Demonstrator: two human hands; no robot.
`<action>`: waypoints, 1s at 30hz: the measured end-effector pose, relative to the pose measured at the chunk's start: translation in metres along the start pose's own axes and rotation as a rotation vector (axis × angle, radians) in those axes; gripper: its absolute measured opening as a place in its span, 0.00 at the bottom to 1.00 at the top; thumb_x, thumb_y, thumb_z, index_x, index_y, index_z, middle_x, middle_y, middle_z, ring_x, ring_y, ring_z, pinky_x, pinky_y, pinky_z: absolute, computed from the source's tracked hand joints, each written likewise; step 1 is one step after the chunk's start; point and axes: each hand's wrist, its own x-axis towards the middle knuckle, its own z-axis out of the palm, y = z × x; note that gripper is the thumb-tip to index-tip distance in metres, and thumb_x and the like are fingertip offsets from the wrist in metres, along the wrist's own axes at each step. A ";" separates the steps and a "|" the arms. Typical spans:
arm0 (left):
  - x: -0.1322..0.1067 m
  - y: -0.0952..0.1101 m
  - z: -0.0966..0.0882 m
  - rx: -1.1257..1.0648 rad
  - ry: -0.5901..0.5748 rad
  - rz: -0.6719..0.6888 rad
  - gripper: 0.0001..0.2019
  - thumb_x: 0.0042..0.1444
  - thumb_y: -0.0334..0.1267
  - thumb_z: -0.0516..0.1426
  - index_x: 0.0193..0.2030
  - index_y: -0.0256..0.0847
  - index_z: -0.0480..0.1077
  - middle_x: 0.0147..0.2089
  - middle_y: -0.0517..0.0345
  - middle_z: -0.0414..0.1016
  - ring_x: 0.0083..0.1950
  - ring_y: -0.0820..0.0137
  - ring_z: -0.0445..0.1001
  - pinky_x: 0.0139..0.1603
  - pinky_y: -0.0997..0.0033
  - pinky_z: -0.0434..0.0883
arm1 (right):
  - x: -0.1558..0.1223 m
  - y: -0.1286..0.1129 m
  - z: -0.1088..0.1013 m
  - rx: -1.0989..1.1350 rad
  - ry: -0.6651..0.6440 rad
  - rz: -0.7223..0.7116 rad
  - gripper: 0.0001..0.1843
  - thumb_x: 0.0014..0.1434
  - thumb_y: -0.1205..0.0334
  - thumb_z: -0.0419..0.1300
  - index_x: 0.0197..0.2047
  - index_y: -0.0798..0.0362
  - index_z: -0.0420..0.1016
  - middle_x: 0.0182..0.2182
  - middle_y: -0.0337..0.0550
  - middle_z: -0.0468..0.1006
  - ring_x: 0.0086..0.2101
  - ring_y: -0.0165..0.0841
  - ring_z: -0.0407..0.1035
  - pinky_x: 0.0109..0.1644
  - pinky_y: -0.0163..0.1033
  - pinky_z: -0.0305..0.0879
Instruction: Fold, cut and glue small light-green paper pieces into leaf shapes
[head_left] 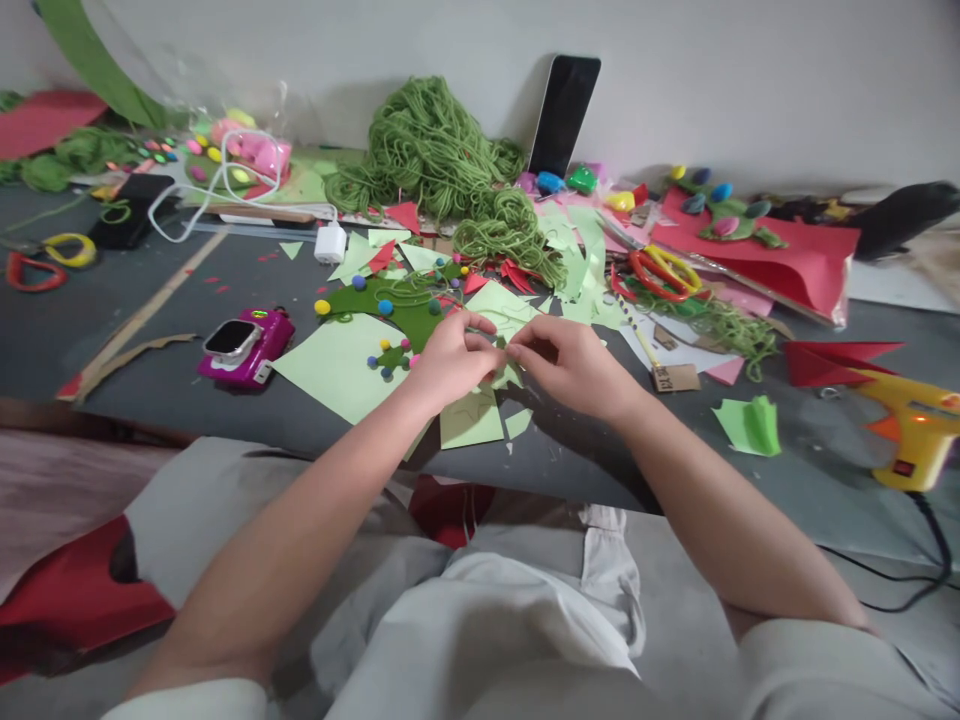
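Note:
My left hand [457, 358] and my right hand [574, 362] meet above the table, thumbs and fingers pinched at the tips. Between them is a small green piece [503, 343], mostly covered by the fingers. Underneath lie light green paper sheets [330, 365] and a square of green paper [471, 420] with a faint star outline drawn on it. Just beyond my left hand rests a dark green felt shape [409, 318] dotted with coloured pom-poms. A smaller green star-like piece [391, 358], also edged with pom-poms, lies on the paper left of that hand.
A heap of green yarn [435, 150] sits at the back near a leaning phone [564, 115]. Scissors [666, 272] lie on scraps at right. A yellow glue gun [911, 425] stands at the right edge. On the left are a purple device [251, 350] and a white charger [330, 242].

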 end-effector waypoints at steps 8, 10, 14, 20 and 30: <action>-0.004 0.008 -0.001 -0.308 0.157 0.062 0.16 0.46 0.31 0.68 0.40 0.40 0.68 0.26 0.64 0.73 0.27 0.74 0.71 0.31 0.71 0.70 | -0.001 0.001 -0.006 -0.132 0.050 -0.264 0.07 0.68 0.64 0.57 0.39 0.53 0.75 0.34 0.45 0.74 0.31 0.33 0.66 0.36 0.40 0.61; -0.003 0.006 0.000 -0.361 0.163 0.113 0.16 0.47 0.33 0.68 0.40 0.40 0.69 0.27 0.64 0.73 0.27 0.76 0.69 0.32 0.72 0.70 | -0.001 0.000 -0.008 -0.127 0.076 -0.256 0.07 0.68 0.63 0.57 0.38 0.53 0.76 0.34 0.46 0.75 0.31 0.33 0.66 0.36 0.40 0.61; -0.002 0.004 0.001 -0.446 0.126 0.158 0.17 0.48 0.35 0.70 0.41 0.41 0.69 0.30 0.64 0.74 0.29 0.76 0.69 0.33 0.72 0.70 | -0.001 -0.002 -0.009 -0.065 0.127 -0.185 0.09 0.68 0.59 0.59 0.36 0.52 0.76 0.32 0.45 0.75 0.30 0.33 0.65 0.35 0.41 0.61; -0.002 0.009 -0.003 -0.492 0.036 0.177 0.17 0.47 0.32 0.70 0.41 0.41 0.70 0.29 0.66 0.70 0.28 0.77 0.68 0.30 0.74 0.66 | 0.000 -0.006 -0.015 0.215 0.029 -0.035 0.13 0.66 0.51 0.62 0.36 0.53 0.77 0.30 0.42 0.75 0.28 0.31 0.64 0.32 0.39 0.60; -0.004 0.011 -0.021 -0.211 -0.266 0.139 0.20 0.49 0.38 0.71 0.46 0.39 0.71 0.31 0.62 0.73 0.30 0.75 0.70 0.32 0.73 0.65 | 0.002 0.004 -0.021 0.098 -0.130 -0.178 0.05 0.66 0.63 0.58 0.39 0.54 0.74 0.33 0.42 0.74 0.31 0.30 0.65 0.37 0.37 0.61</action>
